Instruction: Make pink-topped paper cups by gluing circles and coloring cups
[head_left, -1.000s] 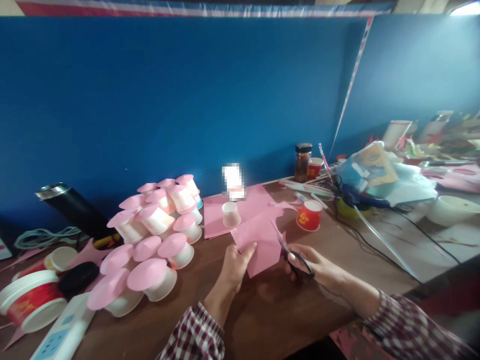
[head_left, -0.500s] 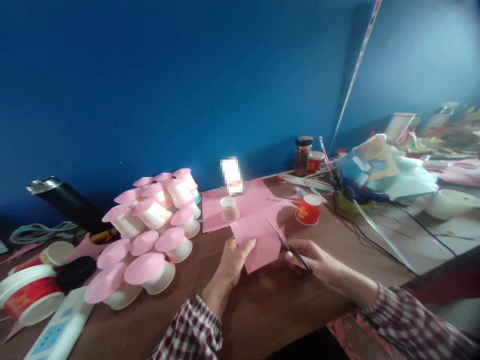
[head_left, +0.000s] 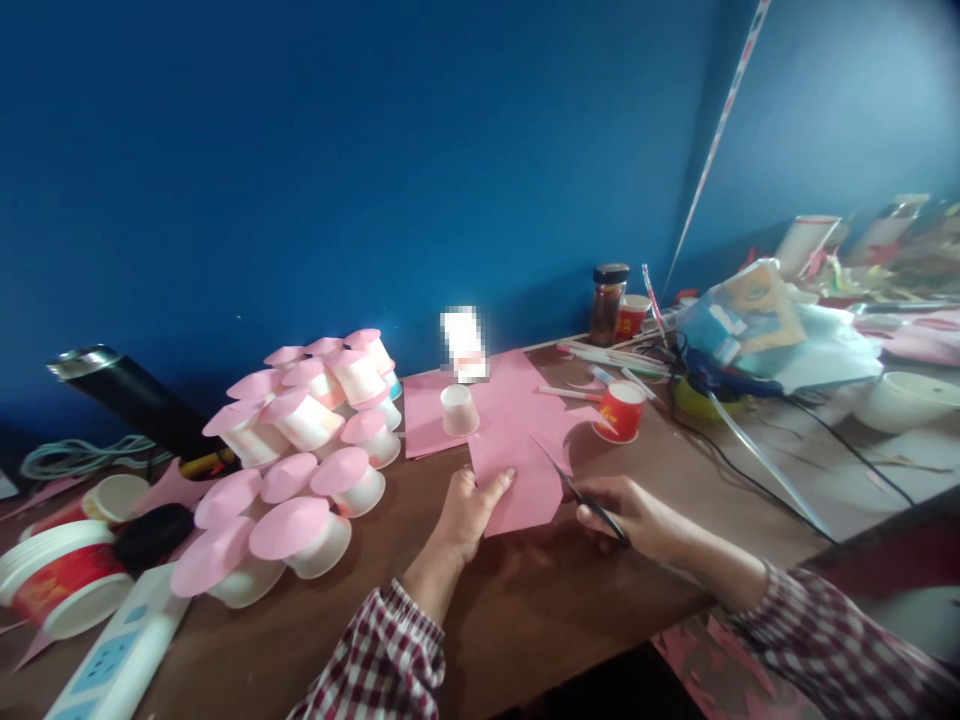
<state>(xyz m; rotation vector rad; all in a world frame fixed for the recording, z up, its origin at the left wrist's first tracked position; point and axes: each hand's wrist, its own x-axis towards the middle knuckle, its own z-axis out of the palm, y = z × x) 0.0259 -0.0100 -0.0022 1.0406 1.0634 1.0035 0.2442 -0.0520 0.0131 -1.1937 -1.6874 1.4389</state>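
My left hand [head_left: 471,508] pinches a piece of pink paper [head_left: 525,495] near its left edge, thumb on top. In my right hand [head_left: 619,515] is a pair of scissors [head_left: 568,484] with dark handles, its blades lying along the paper's right part. A curved pink strip at the right edge hangs away from the sheet. Just behind the paper, a white paper cup [head_left: 458,411] stands upside down on larger pink sheets [head_left: 517,385]. A red paper cup [head_left: 621,411] stands right of the scissors.
Several white cups with pink paper cone tops [head_left: 289,527] stand at left. Beyond them are a black flask [head_left: 127,400], a power strip [head_left: 124,645] and stacked bowls [head_left: 64,580]. At right are a lidded jar [head_left: 607,305], cables and a plastic bag [head_left: 795,340]. Pink scraps [head_left: 724,665] lie below the table edge.
The pink paper has turned slightly in my left hand, and the cut strip at its right now curls out further, toward the red cup. The scissors stay at the paper.
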